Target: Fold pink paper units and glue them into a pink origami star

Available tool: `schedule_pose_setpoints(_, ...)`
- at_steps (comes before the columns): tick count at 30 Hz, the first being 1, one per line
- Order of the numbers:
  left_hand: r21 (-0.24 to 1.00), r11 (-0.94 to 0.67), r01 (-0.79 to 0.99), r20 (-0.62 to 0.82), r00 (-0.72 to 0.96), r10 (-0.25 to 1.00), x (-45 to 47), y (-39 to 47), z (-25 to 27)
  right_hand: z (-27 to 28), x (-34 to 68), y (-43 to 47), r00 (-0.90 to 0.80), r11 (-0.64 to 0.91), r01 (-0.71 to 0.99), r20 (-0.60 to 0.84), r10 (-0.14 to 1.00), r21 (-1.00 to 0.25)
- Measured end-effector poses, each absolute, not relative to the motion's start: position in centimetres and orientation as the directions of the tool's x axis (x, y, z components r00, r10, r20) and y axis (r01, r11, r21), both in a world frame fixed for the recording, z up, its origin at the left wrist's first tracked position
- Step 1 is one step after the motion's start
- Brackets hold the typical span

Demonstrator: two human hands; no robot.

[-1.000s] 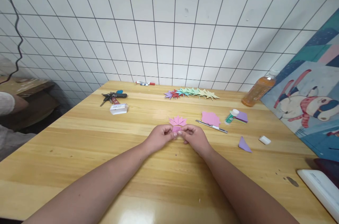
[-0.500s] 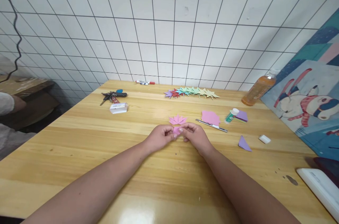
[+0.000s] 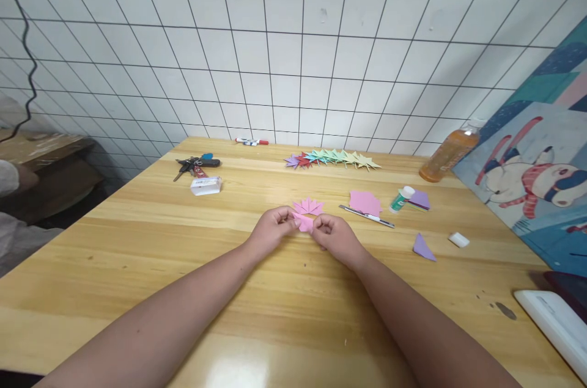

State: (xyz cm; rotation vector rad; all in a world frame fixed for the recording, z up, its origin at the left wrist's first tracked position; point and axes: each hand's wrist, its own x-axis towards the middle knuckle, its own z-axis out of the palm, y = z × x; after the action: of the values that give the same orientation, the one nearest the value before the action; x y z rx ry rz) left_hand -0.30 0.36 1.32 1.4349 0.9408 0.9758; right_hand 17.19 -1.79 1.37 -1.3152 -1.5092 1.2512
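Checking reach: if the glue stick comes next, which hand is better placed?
Likely the right hand: it is nearer the glue stick, off to its right. The left hand is farther away. Both hold the pink paper piece; right must release first.

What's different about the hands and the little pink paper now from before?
The fingertips of the left hand and right hand have moved apart, so more of the small pink paper shows between them. Both hands still hold it. The pink fan-shaped paper, glue stick and keys stayed put.
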Motion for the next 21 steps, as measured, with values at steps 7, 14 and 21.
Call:
schedule_pose_setpoints(7,0.997,-0.072,0.020,0.059,0.376,0.925,0.3,0.3,1.0,1.0,17.1,-1.7,-0.112,0.039,0.251,0.011,0.994,-0.967)
schedule_pose_setpoints(14,0.974,-0.139,0.179,0.059,0.392,0.918,0.3,0.1,0.6,1.5,17.1,-1.9,-0.138,-0.015,0.157,-0.037,0.990,-0.987)
schedule_pose_setpoints(21,0.988,-0.100,0.121,0.024,0.515,0.857,0.2,0.0,1.1,1.9,18.2,-1.6,-0.288,-0.162,0.002,-0.155,0.945,-0.987)
